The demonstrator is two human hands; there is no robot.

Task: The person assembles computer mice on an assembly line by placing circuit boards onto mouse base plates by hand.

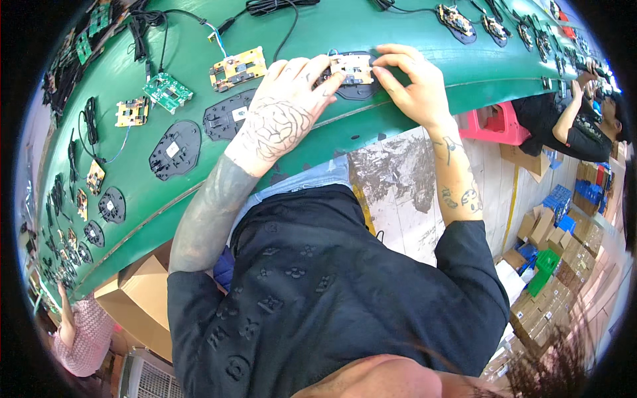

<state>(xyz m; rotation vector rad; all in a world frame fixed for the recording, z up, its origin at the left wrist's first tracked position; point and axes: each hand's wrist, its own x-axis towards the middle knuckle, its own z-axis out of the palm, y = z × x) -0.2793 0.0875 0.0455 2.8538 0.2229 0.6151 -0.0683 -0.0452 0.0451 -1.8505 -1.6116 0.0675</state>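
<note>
A tan circuit board (355, 67) with dark parts on it lies over a black, rounded plastic base plate (360, 91) on the green work surface. My left hand (292, 89) grips the board's left end, thumb along its near side and the other fingers bent over the far side, partly hiding it. At the right end, my right hand (413, 83) has its thumb and forefinger curled in with their tips at the board's edge. To the left of my left hand are another tan board (237, 68) with a blue-and-white lead and a second black base plate (222, 118).
The green belt-like table (358, 30) curves away on both sides, bearing more boards, plates and coiled black cables (137, 36). A green board (167, 91) lies left. A pink stool (492, 124) and cartons (539, 229) stand right. Other people sit at both ends.
</note>
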